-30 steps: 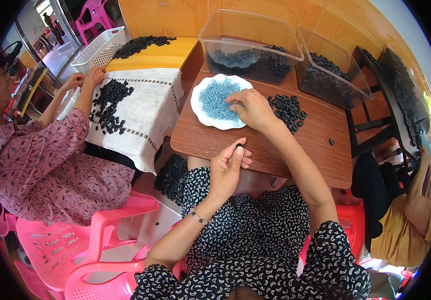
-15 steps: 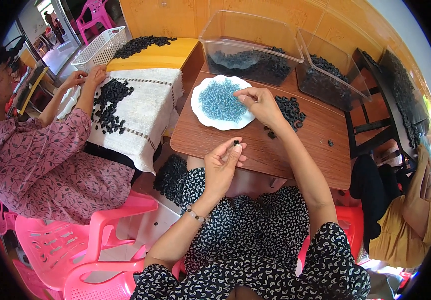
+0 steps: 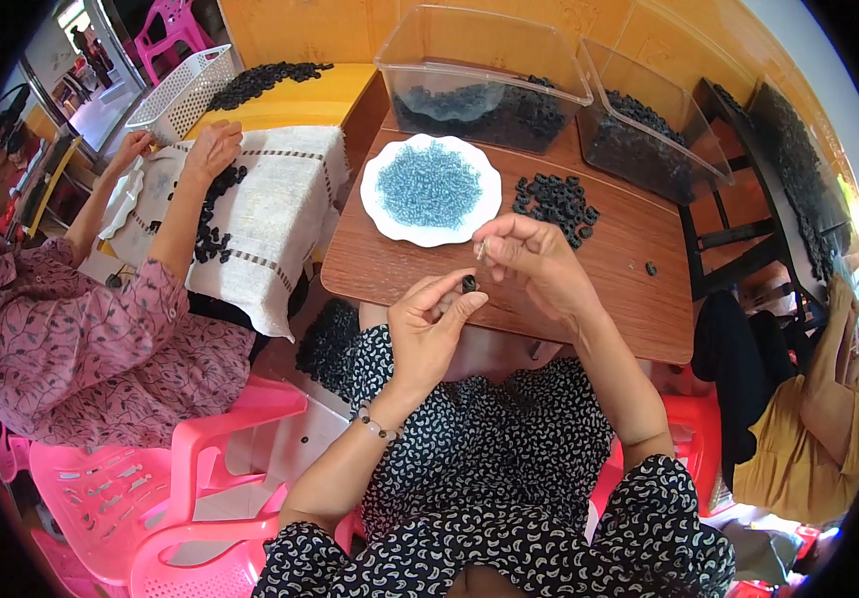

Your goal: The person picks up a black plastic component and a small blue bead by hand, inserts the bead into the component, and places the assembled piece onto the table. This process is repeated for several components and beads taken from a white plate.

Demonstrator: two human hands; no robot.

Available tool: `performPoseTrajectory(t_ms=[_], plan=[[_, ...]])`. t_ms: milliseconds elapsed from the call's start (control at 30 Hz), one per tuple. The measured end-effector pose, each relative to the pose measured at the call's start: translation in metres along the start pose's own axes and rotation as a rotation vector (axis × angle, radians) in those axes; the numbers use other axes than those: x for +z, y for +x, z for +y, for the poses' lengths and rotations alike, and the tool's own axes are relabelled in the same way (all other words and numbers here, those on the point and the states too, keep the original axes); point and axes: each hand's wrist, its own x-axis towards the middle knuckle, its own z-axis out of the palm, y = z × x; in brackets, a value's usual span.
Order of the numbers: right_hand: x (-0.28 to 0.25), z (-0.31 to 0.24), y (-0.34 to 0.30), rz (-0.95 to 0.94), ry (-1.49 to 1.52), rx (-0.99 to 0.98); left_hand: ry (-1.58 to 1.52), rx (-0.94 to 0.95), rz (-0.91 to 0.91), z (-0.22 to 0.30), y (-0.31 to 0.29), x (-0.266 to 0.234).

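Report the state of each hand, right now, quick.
Left hand: closed, holding a small black piece between thumb and fingers.
Right hand: fingertips pinched on a small pale piece, too small to identify.

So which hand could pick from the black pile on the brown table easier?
Probably the right hand: it is nearer the pile of black pieces, though it seems to pinch something small. The left hand is farther away, pinching a black piece.

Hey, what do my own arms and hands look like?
Your short black sleeves carry small white crescents. Your left hand has a bracelet of dark and pale beads at the wrist. Neither it nor your right hand wears a glove.
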Motion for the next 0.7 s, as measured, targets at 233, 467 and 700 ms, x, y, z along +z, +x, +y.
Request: performPoseTrajectory(t_ms=[233, 467, 700], plan=[[-0.002, 0.008, -0.040, 0.067, -0.076, -0.014, 0.307, 0.215, -0.032, 0.011, -0.010, 0.010], [-0.002, 0.009, -0.052, 0.040, -0.160, -0.114, 0.389, 0.302, -0.089, 0.009, -0.013, 0.013], [-0.003, 0.009, -0.070, 0.083, -0.905, -0.563, 0.442, 0.277, -0.106, 0.005, -0.013, 0.015]])
